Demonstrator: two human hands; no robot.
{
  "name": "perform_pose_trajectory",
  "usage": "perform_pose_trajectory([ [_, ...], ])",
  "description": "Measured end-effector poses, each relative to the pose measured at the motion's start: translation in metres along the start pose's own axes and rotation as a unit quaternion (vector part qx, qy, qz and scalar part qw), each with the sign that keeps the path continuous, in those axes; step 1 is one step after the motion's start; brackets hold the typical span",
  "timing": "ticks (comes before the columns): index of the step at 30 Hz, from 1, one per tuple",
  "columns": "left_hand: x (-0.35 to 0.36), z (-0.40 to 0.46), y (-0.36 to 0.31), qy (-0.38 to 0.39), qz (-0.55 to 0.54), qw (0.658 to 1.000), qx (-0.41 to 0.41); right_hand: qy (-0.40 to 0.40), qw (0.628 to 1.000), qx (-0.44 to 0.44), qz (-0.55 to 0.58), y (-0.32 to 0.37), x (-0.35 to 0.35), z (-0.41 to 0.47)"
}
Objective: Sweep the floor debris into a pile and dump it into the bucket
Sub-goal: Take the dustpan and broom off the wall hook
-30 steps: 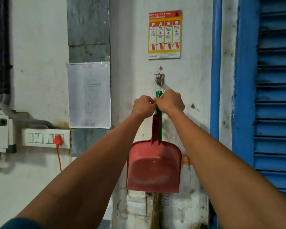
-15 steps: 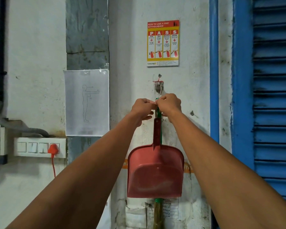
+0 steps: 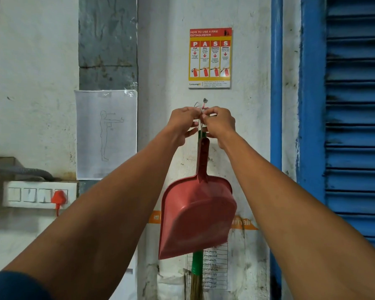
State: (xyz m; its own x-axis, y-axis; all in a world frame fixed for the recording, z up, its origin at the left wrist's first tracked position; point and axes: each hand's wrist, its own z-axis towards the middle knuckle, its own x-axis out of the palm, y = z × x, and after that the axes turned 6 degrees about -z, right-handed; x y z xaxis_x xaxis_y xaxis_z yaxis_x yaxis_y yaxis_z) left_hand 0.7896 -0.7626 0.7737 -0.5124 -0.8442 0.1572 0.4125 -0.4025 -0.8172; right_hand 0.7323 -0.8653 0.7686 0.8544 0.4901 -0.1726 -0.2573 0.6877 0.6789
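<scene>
Both bare forearms reach up and forward, converging at centre frame. The left hand (image 3: pixel 182 122) and right hand (image 3: pixel 220 124) meet knuckle to knuckle, backs toward the camera, fingers curled inward and pinching a thin string (image 3: pixel 200 118) between them. A dark blue sleeve (image 3: pixel 15 286) edges the left arm at lower left.

- This looks like a utility or service area of a workplace, such as a workshop or warehouse, not a home.
- A fire extinguisher poster (image 3: pixel 210 57) headed "HOW TO USE A FIRE EXTINGUISHER" is stuck on the scuffed whitewashed wall (image 3: pixel 251 105).
- A printed sheet (image 3: pixel 106 135) with an outline figure of a standing person is taped beside it.
- A surface-mounted switch panel (image 3: pixel 39 194) holds a red plug (image 3: pixel 58 197), with grey conduit (image 3: pixel 30 171) above it.
- Blue louvred shutters (image 3: pixel 356 118) fill the right side.
- A red dustpan (image 3: pixel 197 215) and a broom (image 3: pixel 197 276) hang from a wall hook (image 3: pixel 204 101).
</scene>
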Motion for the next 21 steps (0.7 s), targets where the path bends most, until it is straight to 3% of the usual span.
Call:
perform_pose_trajectory([
  [5,-0.005,-0.004,-0.002,0.022,0.011,0.999,0.038,0.043,0.996,-0.001,0.072,0.012,-0.005,-0.013],
  [11,-0.026,-0.034,0.009,0.05,-0.002,0.998,0.029,0.128,0.986,0.022,0.103,0.006,0.001,-0.036],
  [15,-0.042,-0.07,0.034,0.152,0.026,0.988,-0.026,0.113,0.985,0.052,0.123,0.001,-0.001,-0.054],
  [21,-0.06,-0.118,0.065,0.335,0.118,0.925,-0.132,0.095,0.979,0.074,0.165,0.006,-0.022,-0.091],
])
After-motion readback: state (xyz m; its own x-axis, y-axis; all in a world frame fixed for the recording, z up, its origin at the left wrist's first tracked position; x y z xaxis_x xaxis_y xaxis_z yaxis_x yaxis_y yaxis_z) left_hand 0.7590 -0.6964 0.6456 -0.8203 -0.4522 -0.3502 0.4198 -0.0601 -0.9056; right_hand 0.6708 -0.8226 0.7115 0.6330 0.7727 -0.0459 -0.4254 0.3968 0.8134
